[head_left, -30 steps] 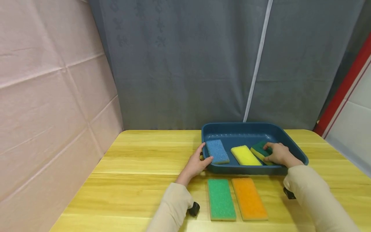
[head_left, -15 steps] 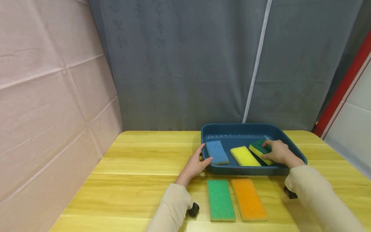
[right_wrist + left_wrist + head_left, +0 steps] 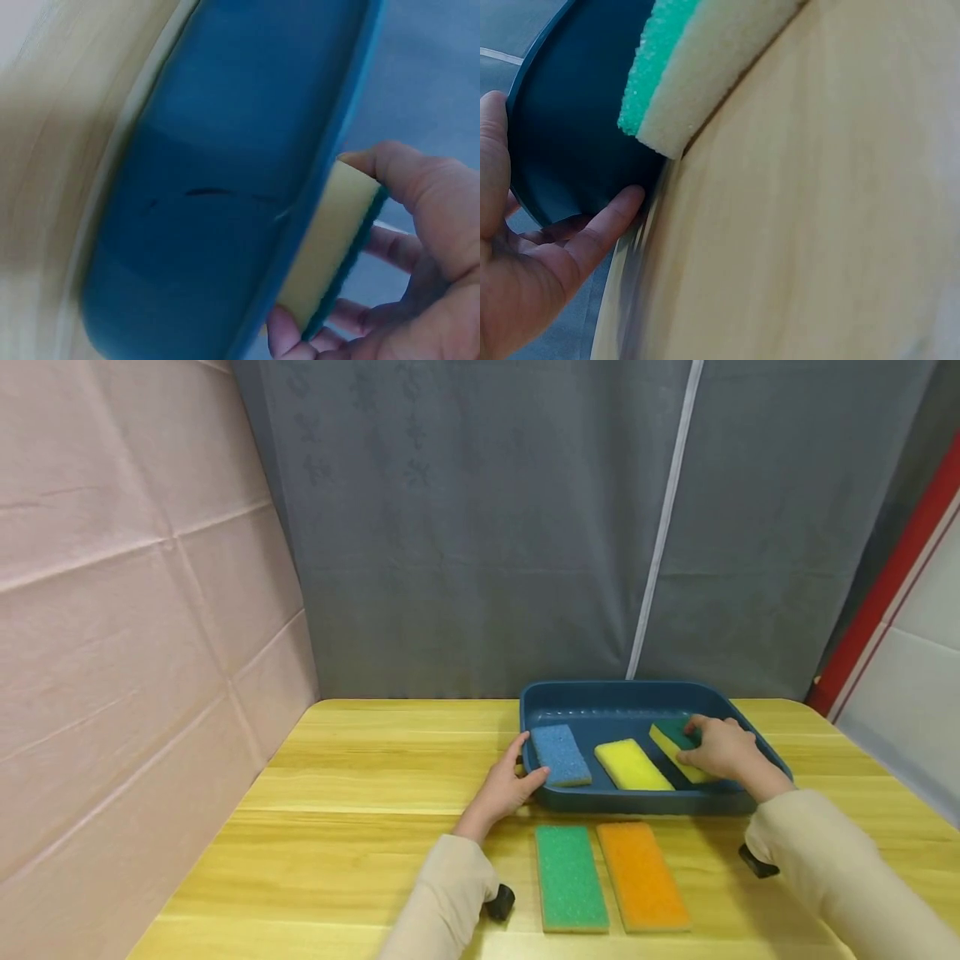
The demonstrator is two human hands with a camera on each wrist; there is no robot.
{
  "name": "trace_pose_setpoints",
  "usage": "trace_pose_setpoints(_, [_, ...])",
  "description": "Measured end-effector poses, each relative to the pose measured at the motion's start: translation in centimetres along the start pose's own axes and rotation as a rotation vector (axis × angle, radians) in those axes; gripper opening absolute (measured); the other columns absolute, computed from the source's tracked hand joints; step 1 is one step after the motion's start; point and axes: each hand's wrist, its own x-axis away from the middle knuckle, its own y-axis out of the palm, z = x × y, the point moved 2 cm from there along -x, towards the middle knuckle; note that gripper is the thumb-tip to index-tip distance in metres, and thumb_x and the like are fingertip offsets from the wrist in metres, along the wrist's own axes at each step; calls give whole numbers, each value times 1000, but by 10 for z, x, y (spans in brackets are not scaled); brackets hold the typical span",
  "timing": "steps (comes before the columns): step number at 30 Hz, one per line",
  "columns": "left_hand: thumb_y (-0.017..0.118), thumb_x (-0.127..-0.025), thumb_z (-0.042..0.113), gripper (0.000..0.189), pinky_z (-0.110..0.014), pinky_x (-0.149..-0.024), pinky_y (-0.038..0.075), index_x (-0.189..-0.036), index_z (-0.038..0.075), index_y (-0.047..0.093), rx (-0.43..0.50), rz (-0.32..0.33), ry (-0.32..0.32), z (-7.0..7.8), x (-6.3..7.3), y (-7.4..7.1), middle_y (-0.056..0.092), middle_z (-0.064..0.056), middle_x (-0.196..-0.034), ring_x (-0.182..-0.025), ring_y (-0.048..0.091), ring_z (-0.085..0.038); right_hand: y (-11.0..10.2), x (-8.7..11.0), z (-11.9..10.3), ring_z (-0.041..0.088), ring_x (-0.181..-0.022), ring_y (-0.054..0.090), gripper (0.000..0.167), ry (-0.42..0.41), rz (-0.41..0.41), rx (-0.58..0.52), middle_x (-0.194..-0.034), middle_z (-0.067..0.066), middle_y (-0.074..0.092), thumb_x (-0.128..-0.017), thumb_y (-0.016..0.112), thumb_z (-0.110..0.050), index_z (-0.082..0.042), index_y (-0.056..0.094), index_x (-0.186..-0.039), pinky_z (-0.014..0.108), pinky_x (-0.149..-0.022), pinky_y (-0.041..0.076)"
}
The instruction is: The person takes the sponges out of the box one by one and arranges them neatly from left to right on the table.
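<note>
A dark blue rectangular tray (image 3: 615,695) stands at the table's back. My right hand (image 3: 727,748) reaches over its front right and grips a sponge (image 3: 328,247), dark green on top and yellow below, between thumb and fingers. In the right wrist view this sponge shows above the tray's rim; whether it touches the floor is hidden. A yellow sponge (image 3: 633,766) lies beside it in the tray, and a blue sponge (image 3: 561,755) lies at the left end. My left hand (image 3: 504,783) touches the tray's front left corner, fingers along the side and thumb at the front.
On the wooden table (image 3: 360,835), in front of the tray, a green sponge (image 3: 572,878) and an orange sponge (image 3: 643,877) lie side by side. A grey curtain (image 3: 465,543) hangs behind the table, and a pink cloth (image 3: 135,610) hangs on the left.
The dark green and yellow sponge has turned and shifted slightly in my right hand, showing more of its yellow edge. My right hand has moved a little to the right. My left hand stays put.
</note>
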Motion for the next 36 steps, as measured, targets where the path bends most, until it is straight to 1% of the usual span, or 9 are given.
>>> trace_pose_setpoints(5, [59, -87, 35, 72, -36, -74, 52, -145, 21, 20, -4, 2, 7, -1, 0, 0, 30, -20, -140, -116, 45, -33, -3, 7, -9, 52, -96, 37, 47, 5, 2, 5, -87, 22, 62, -79, 65, -27, 7, 51, -109, 61, -72, 29])
trace_pose_setpoints(12, [59, -86, 34, 71, -36, -74, 52, -144, 22, 20, -10, 5, 10, 0, 0, 0, 31, -20, -140, -119, 42, -34, -2, 13, -11, 49, -93, 38, 53, 43, 11, 25, -95, 26, 58, -78, 65, -30, 7, 49, -112, 58, -71, 29])
trace_pose_setpoints(16, [59, -86, 34, 72, -36, -75, 52, -145, 21, 20, 0, 4, 11, 0, 0, 0, 30, -20, -140, -118, 43, -34, -4, 17, -11, 47, -91, 38, 57, 70, 22, 30, -93, 26, 56, -77, 65, -33, 7, 48, -114, 59, -72, 28])
trace_pose_setpoints(21, [59, -86, 35, 72, -37, -76, 51, -145, 21, 19, -7, 2, 12, 0, 1, 0, 29, -20, -140, -120, 41, -34, -6, 21, -13, 48, -91, 37, 59, 84, 34, 26, -97, 29, 55, -77, 65, -33, 8, 46, -115, 60, -74, 29])
trace_pose_setpoints(27, [59, -86, 36, 72, -38, -79, 50, -145, 21, 19, -25, 4, 12, 0, 1, 0, 29, -20, -141, -122, 38, -34, -9, 26, -17, 48, -90, 37, 60, 76, 40, 29, -95, 29, 55, -77, 66, -33, 8, 46, -115, 59, -72, 30])
trace_pose_setpoints(32, [59, -87, 34, 71, -39, -79, 50, -145, 21, 20, -11, 1, 10, -1, 0, 0, 30, -21, -140, -121, 40, -34, -9, 31, -21, 48, -90, 38, 59, 66, 40, 41, -94, 29, 56, -77, 65, -33, 9, 46, -115, 59, -71, 30])
trace_pose_setpoints(34, [59, -87, 31, 70, -40, -78, 50, -145, 22, 20, 1, -1, 6, 2, 1, 0, 30, -22, -140, -121, 40, -35, -10, 34, -23, 48, -90, 39, 59, 61, 39, 46, -93, 28, 56, -77, 65, -33, 9, 46, -114, 60, -71, 30])
trace_pose_setpoints(36, [59, -88, 28, 69, -42, -79, 50, -144, 20, 20, 9, -4, 5, 9, 6, -1, 30, -24, -139, -120, 40, -37, -10, 37, -24, 47, -88, 40, 58, 53, 45, 51, -92, 28, 57, -77, 65, -32, 9, 47, -114, 59, -70, 30])
